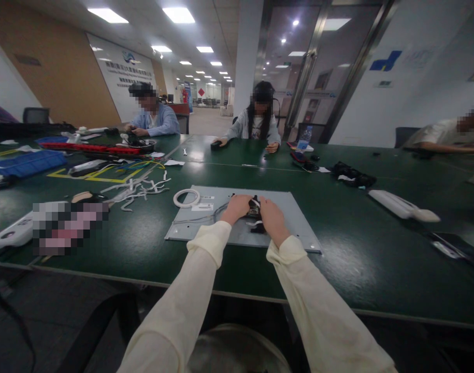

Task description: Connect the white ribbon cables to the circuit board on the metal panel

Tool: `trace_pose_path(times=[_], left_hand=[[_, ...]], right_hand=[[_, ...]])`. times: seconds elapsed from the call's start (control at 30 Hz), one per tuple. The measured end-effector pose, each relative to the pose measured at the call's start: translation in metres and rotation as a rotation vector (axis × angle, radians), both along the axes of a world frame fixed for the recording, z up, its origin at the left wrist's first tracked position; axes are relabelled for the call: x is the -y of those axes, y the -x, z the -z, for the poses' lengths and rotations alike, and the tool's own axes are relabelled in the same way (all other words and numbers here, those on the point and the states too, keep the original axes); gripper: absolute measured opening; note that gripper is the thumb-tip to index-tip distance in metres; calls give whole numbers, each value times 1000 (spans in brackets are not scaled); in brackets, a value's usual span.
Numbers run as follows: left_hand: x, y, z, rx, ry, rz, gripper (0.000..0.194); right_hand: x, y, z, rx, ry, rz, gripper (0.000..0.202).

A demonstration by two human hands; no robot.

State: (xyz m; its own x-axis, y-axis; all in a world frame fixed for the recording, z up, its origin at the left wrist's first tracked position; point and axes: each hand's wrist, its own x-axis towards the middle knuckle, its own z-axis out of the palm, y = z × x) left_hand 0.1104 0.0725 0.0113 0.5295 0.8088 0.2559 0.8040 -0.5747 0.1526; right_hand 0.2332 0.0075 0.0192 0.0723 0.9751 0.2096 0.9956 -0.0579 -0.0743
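A flat grey panel (pixel 299 228) lies on the green table in front of me. On its middle sits a small black device (pixel 255 212) with white strips on it, between my two hands. My left hand (pixel 237 207) is closed at the device's left side, its fingertips partly hidden. From the right, my right hand (pixel 272 217) grips the same device, fingers curled over its far edge. Thin grey cables (pixel 217 212) run along the panel beside my left hand. A roll of white tape (pixel 175 199) rests at the panel's left edge, near white labels (pixel 202 206).
Loose white strips (pixel 138 190), a blue tray (pixel 29 163) and a white device (pixel 17 228) lie to the left. On the right are another white device (pixel 396 205) and a black bundle (pixel 353 174). A water bottle (pixel 304 139) stands farther back. Several people sit around the table.
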Motion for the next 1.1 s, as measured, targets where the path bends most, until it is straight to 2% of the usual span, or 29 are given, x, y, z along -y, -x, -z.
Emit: trace_pose_path(times=[0.23, 0.57, 0.77, 1.1], left_hand=[[2, 0, -2, -25, -7, -9, 39], [4, 0, -3, -63, -12, -55, 44], [5, -1, -6, -77, 2, -61, 44], [7, 0, -8, -75, 1, -67, 36]], right_hand=[[4, -1, -3, 89, 15, 48, 32], [9, -9, -11, 17, 43, 20, 37], [7, -14, -9, -11, 37, 2, 38], [11, -12, -9, 80, 93, -31, 28]])
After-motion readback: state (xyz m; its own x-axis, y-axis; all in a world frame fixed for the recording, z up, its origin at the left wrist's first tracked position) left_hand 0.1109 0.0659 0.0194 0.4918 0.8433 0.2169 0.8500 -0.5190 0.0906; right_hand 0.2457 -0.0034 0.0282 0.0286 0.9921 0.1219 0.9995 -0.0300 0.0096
